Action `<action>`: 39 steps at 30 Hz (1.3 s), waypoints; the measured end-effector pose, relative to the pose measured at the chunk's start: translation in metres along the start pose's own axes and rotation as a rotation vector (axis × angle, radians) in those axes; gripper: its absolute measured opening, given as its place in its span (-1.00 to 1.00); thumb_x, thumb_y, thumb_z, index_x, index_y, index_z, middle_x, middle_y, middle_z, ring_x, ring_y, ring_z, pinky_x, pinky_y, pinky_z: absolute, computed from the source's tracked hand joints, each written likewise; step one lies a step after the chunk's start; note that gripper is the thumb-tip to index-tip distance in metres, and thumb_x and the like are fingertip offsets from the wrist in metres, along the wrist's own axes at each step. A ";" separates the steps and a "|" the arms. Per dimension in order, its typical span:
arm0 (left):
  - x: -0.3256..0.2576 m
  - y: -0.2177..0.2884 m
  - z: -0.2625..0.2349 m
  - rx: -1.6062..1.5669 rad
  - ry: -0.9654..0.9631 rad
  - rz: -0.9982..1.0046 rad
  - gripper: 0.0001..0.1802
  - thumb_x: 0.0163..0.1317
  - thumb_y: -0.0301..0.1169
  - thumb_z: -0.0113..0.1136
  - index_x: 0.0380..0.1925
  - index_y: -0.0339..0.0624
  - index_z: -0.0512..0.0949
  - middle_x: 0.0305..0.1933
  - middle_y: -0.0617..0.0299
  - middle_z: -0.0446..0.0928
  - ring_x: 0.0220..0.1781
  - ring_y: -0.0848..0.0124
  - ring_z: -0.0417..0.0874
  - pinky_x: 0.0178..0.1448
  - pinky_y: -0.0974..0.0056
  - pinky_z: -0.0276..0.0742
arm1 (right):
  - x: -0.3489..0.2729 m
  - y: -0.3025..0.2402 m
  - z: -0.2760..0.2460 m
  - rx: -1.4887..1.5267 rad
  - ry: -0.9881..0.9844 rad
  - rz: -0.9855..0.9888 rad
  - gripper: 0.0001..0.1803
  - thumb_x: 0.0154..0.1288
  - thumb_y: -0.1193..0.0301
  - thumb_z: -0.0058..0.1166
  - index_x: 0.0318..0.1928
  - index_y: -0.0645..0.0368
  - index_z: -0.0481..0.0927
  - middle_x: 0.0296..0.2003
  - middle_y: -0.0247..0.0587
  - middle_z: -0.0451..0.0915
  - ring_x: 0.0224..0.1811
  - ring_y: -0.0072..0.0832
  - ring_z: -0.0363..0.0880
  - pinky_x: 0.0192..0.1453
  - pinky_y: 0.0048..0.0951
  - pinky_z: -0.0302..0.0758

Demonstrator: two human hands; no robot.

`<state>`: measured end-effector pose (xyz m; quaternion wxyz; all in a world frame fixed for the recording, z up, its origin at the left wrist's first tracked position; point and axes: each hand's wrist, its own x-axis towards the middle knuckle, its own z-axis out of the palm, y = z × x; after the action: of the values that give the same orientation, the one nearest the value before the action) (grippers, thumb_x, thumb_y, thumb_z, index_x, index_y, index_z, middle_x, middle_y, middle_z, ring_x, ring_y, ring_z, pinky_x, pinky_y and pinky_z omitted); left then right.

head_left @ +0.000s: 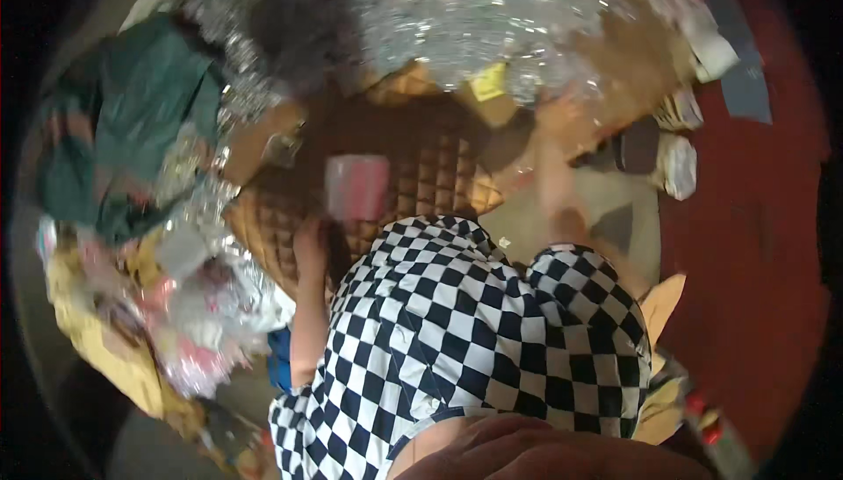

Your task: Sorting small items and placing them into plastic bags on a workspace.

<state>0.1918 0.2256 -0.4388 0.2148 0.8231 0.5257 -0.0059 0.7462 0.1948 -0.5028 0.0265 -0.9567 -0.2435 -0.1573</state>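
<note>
My left hand (311, 241) is low over the left side of a brown quilted mat (430, 177), its fingers smeared and unclear. Just beyond it, a flat pink and whitish packet (357, 187) shows blurred over the mat. My right arm reaches forward, and my right hand (560, 113) is at the near edge of a large heap of clear, shiny plastic (465, 14). Motion blur hides what its fingers do. A yellow piece (488, 82) lies by the heap, to the left of that hand.
Dark green cloth (158, 111) lies at the far left, above a pile of plastic bags and scraps (193, 313). A dark blurred shape (303, 28) overlaps the plastic heap. Brown cardboard (637, 58) is at the upper right, beside red flooring (746, 287).
</note>
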 end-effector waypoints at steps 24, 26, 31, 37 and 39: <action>-0.080 -0.052 -0.063 -0.636 0.596 -0.423 -0.83 0.07 -0.37 0.33 -0.47 -0.24 0.60 -0.42 0.09 0.59 -0.43 0.24 0.58 -0.34 0.26 0.44 | -0.285 -0.356 -0.094 0.632 -0.332 -1.527 -0.61 0.26 0.28 0.06 0.10 0.03 0.49 0.09 -0.20 0.50 0.04 -0.28 0.53 0.16 -0.17 0.43; -0.100 -0.075 -0.053 -0.699 0.729 -0.363 -0.79 0.05 -0.34 0.37 -0.50 -0.25 0.58 -0.43 0.09 0.59 -0.47 0.26 0.56 -0.38 0.26 0.41 | -0.271 -0.356 -0.124 0.904 -0.630 -1.354 -0.60 0.22 0.29 0.12 0.08 0.01 0.50 -0.05 -0.15 0.57 -0.06 -0.22 0.58 0.04 -0.17 0.48; -0.098 -0.093 -0.052 -0.747 0.497 -0.573 -0.73 0.04 -0.34 0.39 -0.40 -0.25 0.52 -0.52 0.08 0.50 -0.48 0.21 0.54 -0.38 0.22 0.41 | -0.234 -0.400 -0.146 1.067 -0.837 -0.697 -0.61 0.14 0.29 0.19 0.01 0.00 0.54 -0.31 -0.09 0.66 -0.23 -0.12 0.64 -0.11 -0.14 0.52; -0.081 -0.120 -0.092 -0.068 0.782 -0.208 -0.79 0.02 -0.37 0.33 -0.41 -0.19 0.52 -0.34 0.08 0.46 -0.22 0.12 0.47 -0.12 0.09 0.34 | -0.243 -0.428 -0.174 1.124 -0.380 -0.838 -0.84 0.20 0.34 0.18 -0.22 0.07 0.65 -0.33 -0.11 0.59 -0.29 -0.23 0.56 -0.15 -0.34 0.46; -0.086 -0.140 -0.082 -0.184 0.727 -0.258 -0.84 0.01 -0.40 0.29 -0.41 -0.15 0.53 -0.27 0.07 0.45 -0.10 0.06 0.41 -0.02 0.04 0.26 | -0.213 -0.403 -0.168 1.384 -0.487 -0.786 -0.84 0.24 0.34 0.18 -0.18 0.05 0.62 -0.28 -0.29 0.56 -0.24 -0.40 0.53 -0.15 -0.42 0.43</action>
<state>0.0144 0.2306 -0.3932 0.0850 0.6759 0.6650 0.3060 0.3298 0.4303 -0.4211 0.4984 -0.5768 -0.6004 0.2417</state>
